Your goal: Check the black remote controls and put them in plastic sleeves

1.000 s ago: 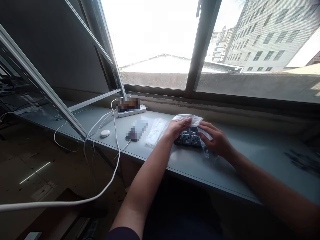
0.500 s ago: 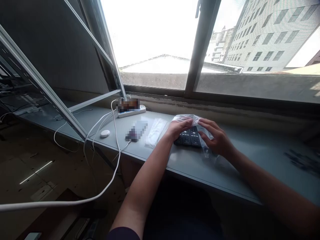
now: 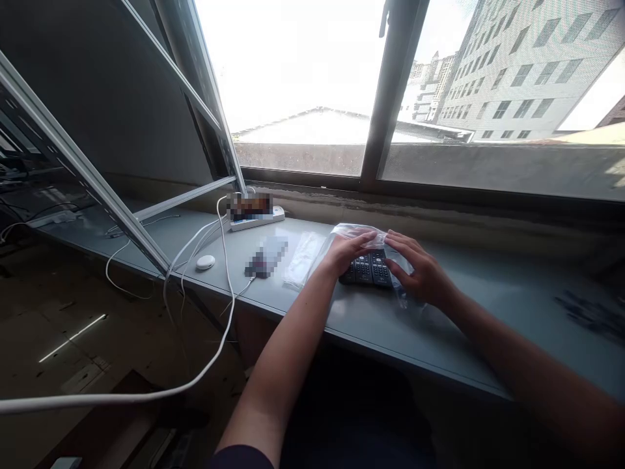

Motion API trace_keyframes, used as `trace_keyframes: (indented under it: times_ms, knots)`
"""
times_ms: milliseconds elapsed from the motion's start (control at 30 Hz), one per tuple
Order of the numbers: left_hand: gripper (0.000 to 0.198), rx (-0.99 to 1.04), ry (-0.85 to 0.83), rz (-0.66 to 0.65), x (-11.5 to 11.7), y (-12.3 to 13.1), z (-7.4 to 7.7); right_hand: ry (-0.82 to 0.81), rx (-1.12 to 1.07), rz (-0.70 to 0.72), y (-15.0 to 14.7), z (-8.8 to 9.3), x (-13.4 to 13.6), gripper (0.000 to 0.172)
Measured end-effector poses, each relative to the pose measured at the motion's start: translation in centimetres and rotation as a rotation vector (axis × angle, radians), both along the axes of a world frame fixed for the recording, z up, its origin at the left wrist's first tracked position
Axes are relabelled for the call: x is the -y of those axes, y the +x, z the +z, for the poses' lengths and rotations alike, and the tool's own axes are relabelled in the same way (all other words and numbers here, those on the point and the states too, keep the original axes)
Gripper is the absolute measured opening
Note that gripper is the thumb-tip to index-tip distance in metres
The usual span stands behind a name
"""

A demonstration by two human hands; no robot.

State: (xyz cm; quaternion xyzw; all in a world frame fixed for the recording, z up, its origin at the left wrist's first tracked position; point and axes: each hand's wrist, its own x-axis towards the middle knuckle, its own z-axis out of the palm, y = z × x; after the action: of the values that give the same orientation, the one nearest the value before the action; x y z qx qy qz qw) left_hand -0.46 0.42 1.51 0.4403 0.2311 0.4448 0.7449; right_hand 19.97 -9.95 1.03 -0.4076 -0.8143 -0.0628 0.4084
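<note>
Several black remote controls (image 3: pixel 365 272) lie side by side on the grey table, their keypads facing up. A clear plastic bag (image 3: pixel 355 228) spreads around and over their far end, with loose film hanging on the right. My left hand (image 3: pixel 347 250) is closed on the bag at the left, partly covering the remotes. From the right, my right hand (image 3: pixel 415 262) grips the bag's film near the far end of the remotes, its thumb bent beside them. The fingertips of both hands are close together; how far the remotes sit inside the bag is hard to tell.
Left of my hands lie flat clear plastic bags (image 3: pixel 301 260) and a blurred phone-like object (image 3: pixel 266 256) with a cable. A white round device (image 3: pixel 205 262), a power strip (image 3: pixel 258 219) and white cables (image 3: pixel 229 273) are farther left. A metal frame (image 3: pixel 146 244) slants across.
My right hand has shifted very slightly left, toward my left hand, with the bag's film. The remotes stay almost where they were.
</note>
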Motion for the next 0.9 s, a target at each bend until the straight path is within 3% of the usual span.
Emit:
trace_keyframes:
  times_ms: [133, 367, 667, 833, 900]
  knots:
    - [0.026, -0.02, -0.027, 0.008, -0.03, 0.09, 0.06, -0.009, 0.02, -0.006, 0.25, -0.23, -0.27, 0.059]
    - [0.034, -0.044, 0.014, -0.084, 0.02, 0.06, -0.09, -0.034, -0.017, 0.025, 0.51, -0.39, -0.39, 0.05]
    - [0.031, -0.027, -0.103, 0.027, -0.53, 0.8, 0.08, -0.011, -0.029, 0.076, 0.03, 0.14, -0.01, 0.045]
    - [0.027, -0.007, -0.072, -0.093, -0.08, 1.0, -0.1, -0.056, 0.001, 0.099, -0.18, 0.27, 0.18, 0.045]
    - [0.028, 0.0, -0.078, -0.062, -0.24, 0.88, 0.01, -0.055, -0.001, 0.091, -0.09, 0.29, 0.21, 0.047]
